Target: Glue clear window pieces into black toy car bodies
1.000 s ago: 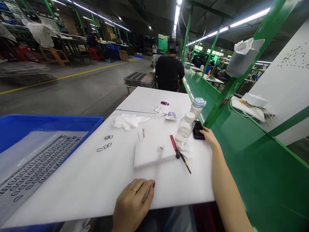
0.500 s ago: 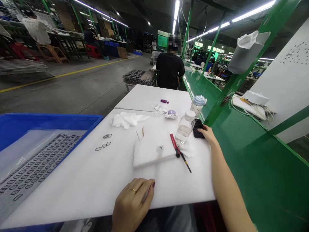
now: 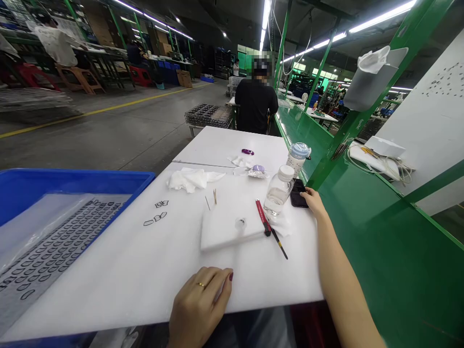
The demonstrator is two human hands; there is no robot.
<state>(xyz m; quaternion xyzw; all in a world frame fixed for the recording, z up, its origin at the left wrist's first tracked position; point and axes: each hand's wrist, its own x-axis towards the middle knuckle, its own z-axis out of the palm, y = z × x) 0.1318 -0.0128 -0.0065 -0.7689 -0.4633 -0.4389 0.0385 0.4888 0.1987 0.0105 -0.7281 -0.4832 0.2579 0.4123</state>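
My left hand (image 3: 199,304) rests at the near edge of the white table, its fingers loosely curled together with nothing visible in them. A ring sits on one finger. My right hand (image 3: 313,202) is stretched out to the far right side of the table, its fingers gripping the near right edge of a black phone (image 3: 297,194) that lies flat. Left of the phone stands a clear bottle (image 3: 278,192) with a white cap. A white foam block (image 3: 224,229) lies between my hands, and beside it are a red cutter (image 3: 261,215) and a thin black-handled tool (image 3: 280,244).
Small black ring-like parts (image 3: 159,212) lie on the left of the table (image 3: 145,285), near crumpled tissue (image 3: 195,180). A blue bin (image 3: 145,180) holds a sheet of such parts. Behind the bottle stands a blue-lidded cup (image 3: 297,157). A person in black (image 3: 255,106) sits ahead.
The fingers of my right hand have drawn back slightly across the phone toward its right edge. My left hand and the things on the table have stayed in place.
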